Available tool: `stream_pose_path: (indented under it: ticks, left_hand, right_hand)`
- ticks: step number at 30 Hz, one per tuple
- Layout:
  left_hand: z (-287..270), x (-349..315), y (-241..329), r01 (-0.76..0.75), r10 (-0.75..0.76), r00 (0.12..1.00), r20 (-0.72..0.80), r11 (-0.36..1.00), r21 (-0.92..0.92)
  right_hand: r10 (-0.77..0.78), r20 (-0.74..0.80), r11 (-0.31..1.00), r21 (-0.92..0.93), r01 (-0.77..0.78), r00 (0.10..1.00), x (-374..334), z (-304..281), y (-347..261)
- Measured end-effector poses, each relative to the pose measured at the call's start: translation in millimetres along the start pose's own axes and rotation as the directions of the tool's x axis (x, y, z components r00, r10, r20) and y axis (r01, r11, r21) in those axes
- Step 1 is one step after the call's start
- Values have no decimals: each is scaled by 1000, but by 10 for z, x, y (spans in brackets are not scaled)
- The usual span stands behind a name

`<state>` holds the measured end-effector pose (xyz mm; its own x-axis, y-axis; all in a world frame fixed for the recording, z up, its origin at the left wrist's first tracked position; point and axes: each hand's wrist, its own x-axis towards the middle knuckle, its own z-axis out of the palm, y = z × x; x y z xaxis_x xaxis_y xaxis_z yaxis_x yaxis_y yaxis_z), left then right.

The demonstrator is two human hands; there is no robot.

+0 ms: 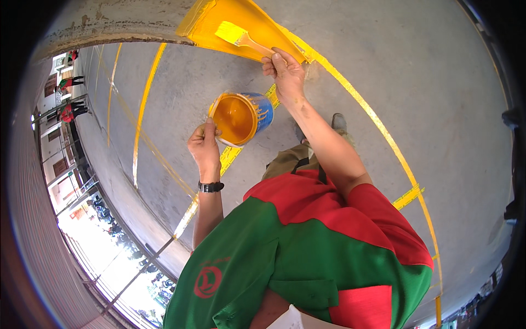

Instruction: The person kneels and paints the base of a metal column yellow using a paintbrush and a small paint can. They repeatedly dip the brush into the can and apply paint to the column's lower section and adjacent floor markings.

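Observation:
My left hand (pixel 204 143) grips the rim of a paint bucket (pixel 265 113), its fingers partly hidden behind the edge. Blue with yellow drips outside, the bucket tilts so that the orange-yellow paint (pixel 232 119) inside shows. In my right hand (pixel 286 74) is the wooden handle of a flat paintbrush (pixel 234 34). Yellow paint coats its bristles, which lie against or just over a yellow-painted surface (pixel 205 22) at the top of the view. I cannot tell whether they touch it.
A worn concrete-coloured wall or column (pixel 109 22) adjoins the painted surface. Yellow lines (pixel 378 118) cross the grey floor (pixel 427 71). At far left, people (pixel 67 112) in red and green stand near a railing, with parked motorbikes (pixel 109 222) beyond.

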<state>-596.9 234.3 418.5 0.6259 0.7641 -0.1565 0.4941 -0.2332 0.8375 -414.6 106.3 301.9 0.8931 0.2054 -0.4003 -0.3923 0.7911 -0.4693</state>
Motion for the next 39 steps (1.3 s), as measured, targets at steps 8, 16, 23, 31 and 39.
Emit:
stream_pose_path:
  ticks: [8,16,23,31,39]
  left_hand:
    - [-115,-7,-331,22,-23,999,-32,1000,-4]
    - [-149,-32,-530,4,-5,998,-63,1000,-19]
    - [-179,-16,-537,1,-4,999,-53,999,-42]
    - [-206,12,-552,6,-7,1000,-19,1000,-29]
    - [-241,2,-577,34,-35,999,-13,999,-42]
  right_hand:
    - [-20,76,1000,12,20,997,145,47,95]
    - [6,116,998,56,-13,993,140,46,215]
    - [-21,36,998,58,19,999,70,-34,181]
    - [-48,37,997,66,46,998,169,-46,235]
    - [-109,155,985,152,86,982,203,46,240]
